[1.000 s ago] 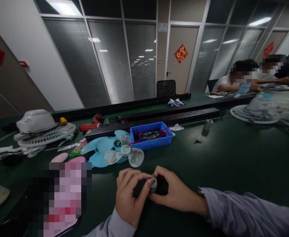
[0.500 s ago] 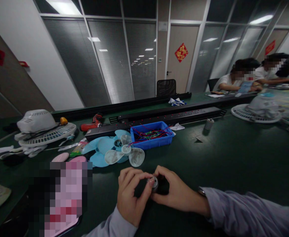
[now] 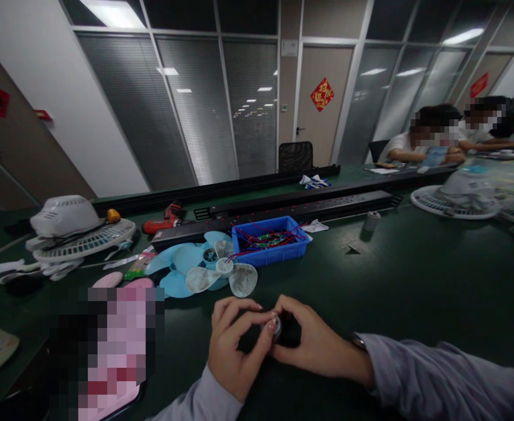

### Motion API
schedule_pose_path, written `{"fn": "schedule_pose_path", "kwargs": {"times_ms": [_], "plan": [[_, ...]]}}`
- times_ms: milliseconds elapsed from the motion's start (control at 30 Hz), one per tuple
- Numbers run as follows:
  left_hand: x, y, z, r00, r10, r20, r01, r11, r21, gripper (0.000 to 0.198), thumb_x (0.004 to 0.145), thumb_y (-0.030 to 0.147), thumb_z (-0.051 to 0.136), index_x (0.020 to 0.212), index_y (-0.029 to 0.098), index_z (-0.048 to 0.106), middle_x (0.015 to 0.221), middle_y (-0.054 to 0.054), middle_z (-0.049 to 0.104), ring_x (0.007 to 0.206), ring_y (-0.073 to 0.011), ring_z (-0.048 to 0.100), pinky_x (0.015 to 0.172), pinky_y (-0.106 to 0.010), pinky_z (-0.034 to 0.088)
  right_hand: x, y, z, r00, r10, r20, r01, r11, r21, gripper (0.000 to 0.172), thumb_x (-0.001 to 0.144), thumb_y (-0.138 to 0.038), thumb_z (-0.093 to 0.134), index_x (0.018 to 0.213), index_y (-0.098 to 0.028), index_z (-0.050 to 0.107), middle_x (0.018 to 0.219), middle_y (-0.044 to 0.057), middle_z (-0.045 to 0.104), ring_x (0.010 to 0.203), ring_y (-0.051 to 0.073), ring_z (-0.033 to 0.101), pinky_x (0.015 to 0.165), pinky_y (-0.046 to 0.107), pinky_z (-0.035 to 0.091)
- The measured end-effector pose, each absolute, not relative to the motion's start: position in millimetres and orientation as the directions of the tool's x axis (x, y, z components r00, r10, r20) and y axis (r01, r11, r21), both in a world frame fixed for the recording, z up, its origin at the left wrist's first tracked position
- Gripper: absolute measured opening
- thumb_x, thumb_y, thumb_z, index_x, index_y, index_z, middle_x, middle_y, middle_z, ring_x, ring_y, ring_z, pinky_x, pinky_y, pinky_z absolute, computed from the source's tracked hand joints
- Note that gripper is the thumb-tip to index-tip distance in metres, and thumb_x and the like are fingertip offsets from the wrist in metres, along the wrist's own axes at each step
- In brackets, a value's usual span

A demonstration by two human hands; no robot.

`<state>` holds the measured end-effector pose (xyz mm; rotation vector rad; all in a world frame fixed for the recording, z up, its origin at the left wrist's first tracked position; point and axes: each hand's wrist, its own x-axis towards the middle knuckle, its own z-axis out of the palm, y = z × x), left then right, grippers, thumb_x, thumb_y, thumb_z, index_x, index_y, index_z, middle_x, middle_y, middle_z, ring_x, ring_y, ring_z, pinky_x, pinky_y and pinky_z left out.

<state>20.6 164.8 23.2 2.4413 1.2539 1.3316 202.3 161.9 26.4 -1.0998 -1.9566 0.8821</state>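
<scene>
I hold a small motor [image 3: 276,328] low over the counter [image 3: 414,280], near the pale-blue fan blades [image 3: 204,269]. My left hand [image 3: 233,348] has a pinching grip on its round silver end, and my right hand [image 3: 316,345] has a closed grip around its dark body.

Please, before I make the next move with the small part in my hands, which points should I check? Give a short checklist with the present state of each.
1. Grip: small round part held between both hands: ok.
2. Left hand: fingertips on the part's grey face: ok.
3. Right hand: closed around the part's dark rear: ok.
4. Fan blades: lying apart from both hands: ok.
5. Blue bin: upright, beyond the fan blades: ok.
6. Underside of the part: hidden by fingers: cannot tell.
</scene>
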Motion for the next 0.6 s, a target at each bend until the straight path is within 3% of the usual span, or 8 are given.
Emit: {"fn": "schedule_pose_path", "kwargs": {"times_ms": [300,600], "plan": [[20,169,24,0.294,0.763,0.576,0.608,-0.614,0.503,0.011,0.082,0.033,0.065,0.083,0.028,0.075,0.094,-0.005,0.069,0.095,-0.0242,0.054,0.082,-0.042,0.05,203,162,25,-0.377,0.891,0.254,0.406,0.406,-0.819,0.026,0.069,-0.022,0.073,0.083,-0.021,0.05,0.082,-0.002,0.056,0.076,0.015,0.052,0.067,0.027,0.041],[5,171,24,0.227,0.747,0.625,0.603,-0.612,0.512,0.012,0.085,0.031,0.063,0.091,0.029,0.073,0.088,-0.002,0.071,0.093,-0.022,0.055,0.08,-0.036,0.049,204,161,25,-0.381,0.898,0.22,0.423,0.381,-0.822,0.03,0.068,-0.028,0.076,0.084,-0.02,0.052,0.085,-0.001,0.057,0.079,0.016,0.054,0.069,0.028,0.042]]}}
